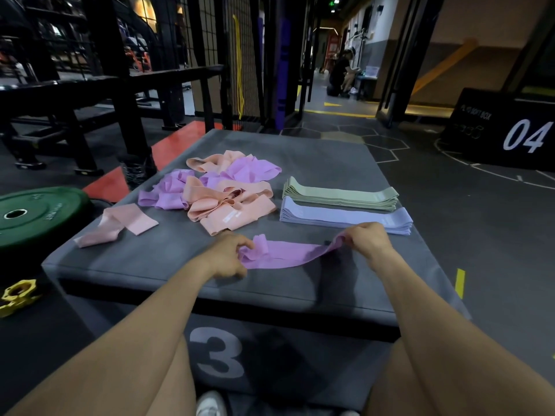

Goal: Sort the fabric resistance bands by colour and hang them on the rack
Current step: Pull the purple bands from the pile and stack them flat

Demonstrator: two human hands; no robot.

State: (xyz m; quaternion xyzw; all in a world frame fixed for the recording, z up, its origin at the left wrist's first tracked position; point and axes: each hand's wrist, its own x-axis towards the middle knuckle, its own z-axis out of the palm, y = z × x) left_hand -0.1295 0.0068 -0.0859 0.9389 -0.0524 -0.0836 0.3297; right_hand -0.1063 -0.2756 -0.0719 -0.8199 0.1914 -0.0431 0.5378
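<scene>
A purple band (285, 254) is stretched just above the grey soft box (150, 265). My left hand (225, 256) pinches its left end and my right hand (368, 239) pinches its right end. Behind it lies a jumbled heap of peach bands (228, 205) and purple bands (168, 193). To the right sit two neat stacks: green bands (342, 196) at the back and blue-lilac bands (336, 217) in front. A single pink band (120, 225) lies loose at the left. A black wire rack (210, 34) stands behind the box.
A green weight plate (33, 217) and a yellow collar (18, 297) lie on the floor at left. A black bench frame (99, 94) stands at back left. A black box marked 04 (507, 130) sits at right. A person (342, 73) crouches far down the corridor.
</scene>
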